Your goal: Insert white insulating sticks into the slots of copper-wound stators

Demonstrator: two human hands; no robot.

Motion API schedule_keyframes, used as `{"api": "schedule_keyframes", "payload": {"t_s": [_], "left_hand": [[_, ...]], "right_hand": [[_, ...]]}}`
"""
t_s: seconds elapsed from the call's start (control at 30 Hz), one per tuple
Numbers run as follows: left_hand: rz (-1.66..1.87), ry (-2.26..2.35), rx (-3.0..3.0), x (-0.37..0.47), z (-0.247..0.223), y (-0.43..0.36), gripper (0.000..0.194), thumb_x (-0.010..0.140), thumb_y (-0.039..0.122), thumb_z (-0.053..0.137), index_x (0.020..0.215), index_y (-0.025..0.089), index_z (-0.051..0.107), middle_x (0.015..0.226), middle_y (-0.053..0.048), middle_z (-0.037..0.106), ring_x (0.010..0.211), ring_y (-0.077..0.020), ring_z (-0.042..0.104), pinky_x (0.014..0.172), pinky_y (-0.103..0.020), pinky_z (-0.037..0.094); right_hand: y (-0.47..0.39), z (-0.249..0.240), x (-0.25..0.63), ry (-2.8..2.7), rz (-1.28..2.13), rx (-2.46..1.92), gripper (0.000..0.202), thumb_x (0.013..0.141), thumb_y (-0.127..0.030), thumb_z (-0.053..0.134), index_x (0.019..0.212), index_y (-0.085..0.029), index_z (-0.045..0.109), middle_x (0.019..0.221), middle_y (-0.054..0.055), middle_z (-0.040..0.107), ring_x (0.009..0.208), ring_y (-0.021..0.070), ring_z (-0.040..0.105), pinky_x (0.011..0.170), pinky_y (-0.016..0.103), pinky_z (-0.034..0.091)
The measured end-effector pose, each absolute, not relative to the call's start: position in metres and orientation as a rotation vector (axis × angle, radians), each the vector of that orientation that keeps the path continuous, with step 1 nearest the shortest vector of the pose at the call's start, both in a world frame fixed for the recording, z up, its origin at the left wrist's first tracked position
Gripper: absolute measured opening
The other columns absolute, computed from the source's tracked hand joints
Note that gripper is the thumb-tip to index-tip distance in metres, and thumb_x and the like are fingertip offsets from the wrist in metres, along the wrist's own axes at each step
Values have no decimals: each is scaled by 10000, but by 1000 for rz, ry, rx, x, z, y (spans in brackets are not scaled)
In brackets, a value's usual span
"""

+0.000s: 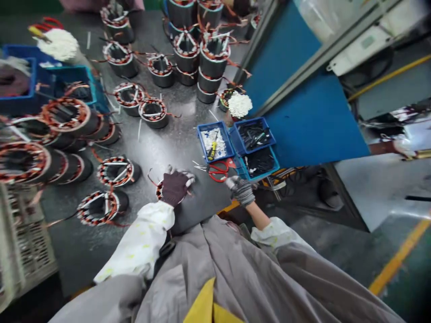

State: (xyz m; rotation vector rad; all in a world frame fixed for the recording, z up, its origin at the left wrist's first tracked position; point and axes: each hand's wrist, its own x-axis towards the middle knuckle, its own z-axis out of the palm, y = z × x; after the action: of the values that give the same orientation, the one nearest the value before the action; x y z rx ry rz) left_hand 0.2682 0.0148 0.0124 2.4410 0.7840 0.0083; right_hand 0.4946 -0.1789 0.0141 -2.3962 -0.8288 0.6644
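Note:
My left hand [175,185], in a dark maroon glove with bare fingertips, lies over a motor stator [159,190] near the table's front edge. Its fingers curl around the stator, which the glove mostly hides. My right hand [241,190], in a grey knit glove, is at the table's edge with its fingers curled together; whatever they hold, if anything, cannot be made out. Just beyond it lie red-handled scissors [218,171]. Metal-tipped pliers [201,167] lie beside them, pointing left.
Several copper-wound stators [154,112] stand across the table [168,143], some stacked. A blue tray [201,139] holds white pieces and a yellow screwdriver [212,150]. Bins of black sleeves [254,134] sit to the right, before a blue panel [303,121]. A pale crate [32,237] is at left.

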Motion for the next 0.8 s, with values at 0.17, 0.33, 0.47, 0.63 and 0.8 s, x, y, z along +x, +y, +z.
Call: {"api": "schedule_keyframes", "payload": {"t_s": [0.17,0.33,0.47,0.63,0.8], "left_hand": [[145,740,2424,265,15,4,282,994,352,629,1244,304,748,1380,-49,758,1430,-323,565,1303,-628,182],[285,1116,2488,234,16,-2,443,1043,384,467,1374,212,706,1444,-145,709,1450,-337,561,1317,-587,188],[251,1191,2489,204,10,-6,534,1073,421,376,1462,185,654,1516,-145,660,1486,-317,527,1307,-504,257],[340,1224,2427,208,16,-10,519,1081,423,351,1387,195,703,1463,-136,699,1444,-306,562,1293,-512,271],[343,1147,2175,245,61,-24,446,1040,504,447,981,232,795,1059,-90,812,1124,-280,715,1107,-447,476]], "right_hand": [[-216,44,612,-834,367,-2758,262,984,-292,608,1113,-145,782,1246,203,755,1171,347,682,1086,497,489],[-195,33,652,-1554,505,-2834,242,982,-239,678,1157,-166,828,1339,158,731,1223,303,635,1079,407,446],[-182,29,659,-1682,581,-2899,207,964,-260,705,1063,-124,826,1253,198,758,1180,315,649,1067,418,453],[-194,43,667,-1235,535,-2863,314,990,-299,607,1200,-141,779,1240,176,779,1120,275,710,1014,372,536],[-190,57,615,-938,783,-2355,350,904,-333,628,1173,-172,783,1116,115,815,985,274,753,925,402,606]]}}
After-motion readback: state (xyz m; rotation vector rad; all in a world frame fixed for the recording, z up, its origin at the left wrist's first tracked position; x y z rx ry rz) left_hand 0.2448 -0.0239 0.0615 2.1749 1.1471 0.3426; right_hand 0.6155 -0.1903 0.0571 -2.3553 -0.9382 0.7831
